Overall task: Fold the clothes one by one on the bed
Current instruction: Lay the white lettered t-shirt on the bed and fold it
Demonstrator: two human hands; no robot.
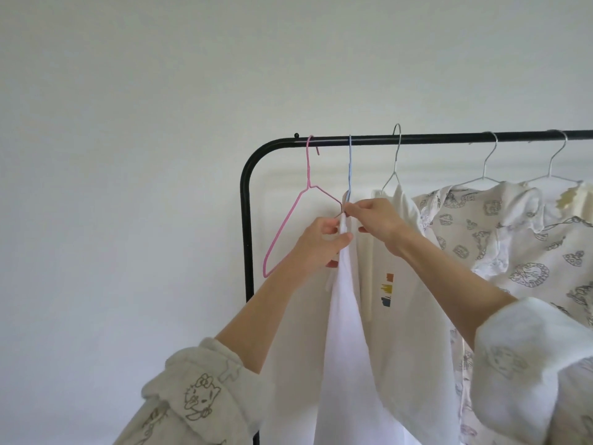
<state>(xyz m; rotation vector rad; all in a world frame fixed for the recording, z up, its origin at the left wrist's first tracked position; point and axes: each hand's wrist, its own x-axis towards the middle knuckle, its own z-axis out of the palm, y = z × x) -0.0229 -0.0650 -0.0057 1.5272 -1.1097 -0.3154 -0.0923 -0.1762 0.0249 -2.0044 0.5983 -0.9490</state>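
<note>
A white garment (345, 332) hangs edge-on from a blue wire hanger (349, 168) on the black clothes rail (449, 138). My left hand (321, 242) grips the garment's top edge just under the hanger. My right hand (375, 220) pinches the same edge from the right, at the hanger's shoulder. To the right hangs a cream hoodie (414, 316) with a small coloured print, on a silver hanger (396, 155). The bed is out of view.
An empty pink hanger (288, 226) hangs at the rail's left end, touching my left hand's side. Two printed cream garments (500, 239) hang on silver hangers further right. The rail's black upright (246, 239) stands left; a plain white wall lies behind.
</note>
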